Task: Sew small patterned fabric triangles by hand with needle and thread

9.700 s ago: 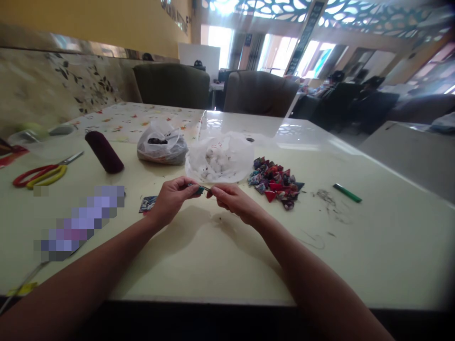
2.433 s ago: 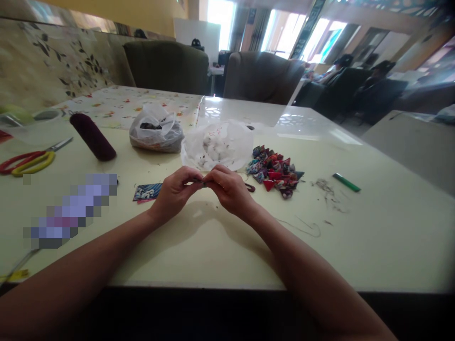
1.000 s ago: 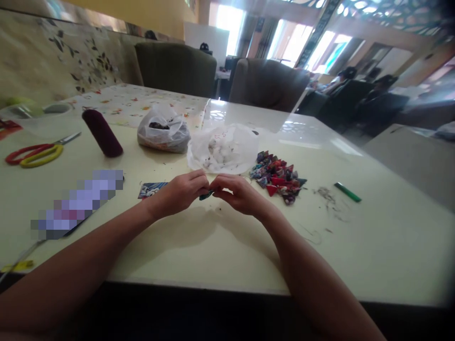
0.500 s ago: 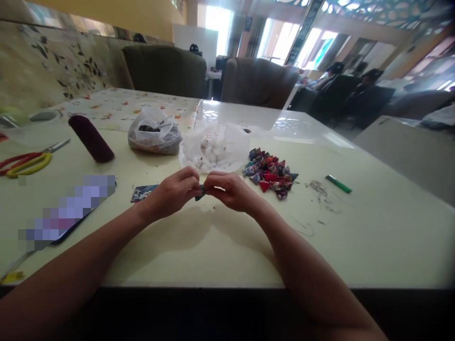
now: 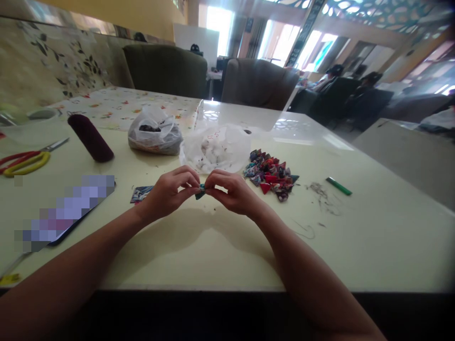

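Between my two hands is a small teal piece of fabric [image 5: 200, 192], pinched just above the table. My left hand [image 5: 173, 189] grips its left side with thumb and fingertips. On the other side, the thumb and fingers of my right hand [image 5: 229, 190] close on its right edge. A patterned fabric piece [image 5: 141, 193] lies partly hidden behind my left hand. Right behind the hands spreads a white plastic bag [image 5: 234, 147] with white stuffing tufts [image 5: 212, 156] on it. To the right sits a pile of small stuffed fabric triangles [image 5: 272, 175].
At left lie scissors [image 5: 26, 163] with red and yellow handles, a dark maroon cylinder [image 5: 91, 138] and a phone [image 5: 71, 210]. A tied plastic bag [image 5: 154, 135] stands farther back. Thread scraps [image 5: 322, 192] and a green stick-like object [image 5: 339, 186] lie at right. Chairs [image 5: 165, 68] stand beyond the table.
My fingers have shifted their pinch slightly, and more of the teal fabric shows between them. Both hands remain in nearly the same place; the things on the table have not moved.
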Tool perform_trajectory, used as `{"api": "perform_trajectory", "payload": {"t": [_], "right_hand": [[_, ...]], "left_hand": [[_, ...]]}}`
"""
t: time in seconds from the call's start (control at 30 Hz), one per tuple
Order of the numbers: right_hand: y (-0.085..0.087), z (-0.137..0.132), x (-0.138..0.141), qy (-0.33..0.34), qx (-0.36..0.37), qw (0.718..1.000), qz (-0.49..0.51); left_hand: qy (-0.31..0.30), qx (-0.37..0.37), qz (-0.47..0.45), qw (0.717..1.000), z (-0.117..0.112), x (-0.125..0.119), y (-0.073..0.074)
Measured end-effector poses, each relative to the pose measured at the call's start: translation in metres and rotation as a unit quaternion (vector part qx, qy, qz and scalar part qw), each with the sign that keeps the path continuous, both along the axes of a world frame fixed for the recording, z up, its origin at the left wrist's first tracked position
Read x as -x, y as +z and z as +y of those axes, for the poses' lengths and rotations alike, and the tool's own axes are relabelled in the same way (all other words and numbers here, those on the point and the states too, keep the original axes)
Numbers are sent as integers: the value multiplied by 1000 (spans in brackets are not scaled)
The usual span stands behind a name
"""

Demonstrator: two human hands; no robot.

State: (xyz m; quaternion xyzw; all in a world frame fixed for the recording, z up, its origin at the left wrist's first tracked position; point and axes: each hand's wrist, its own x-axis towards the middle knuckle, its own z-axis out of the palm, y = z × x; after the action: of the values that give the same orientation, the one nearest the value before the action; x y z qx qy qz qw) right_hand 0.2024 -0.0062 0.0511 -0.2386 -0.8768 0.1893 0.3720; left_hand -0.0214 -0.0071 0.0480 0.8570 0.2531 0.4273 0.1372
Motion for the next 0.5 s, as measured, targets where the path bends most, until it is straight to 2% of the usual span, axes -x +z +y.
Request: {"api": "perform_trajectory", "payload": {"t": [0.2,0.5], "right_hand": [[1,-2,3,-11,7,1000,8],[-2,-2,5,-4,-14,1000,7]], "left_hand": [[26,-57,19,998,-1,-1,-1],[12,-17,19,1000,0,0,-3]]}}
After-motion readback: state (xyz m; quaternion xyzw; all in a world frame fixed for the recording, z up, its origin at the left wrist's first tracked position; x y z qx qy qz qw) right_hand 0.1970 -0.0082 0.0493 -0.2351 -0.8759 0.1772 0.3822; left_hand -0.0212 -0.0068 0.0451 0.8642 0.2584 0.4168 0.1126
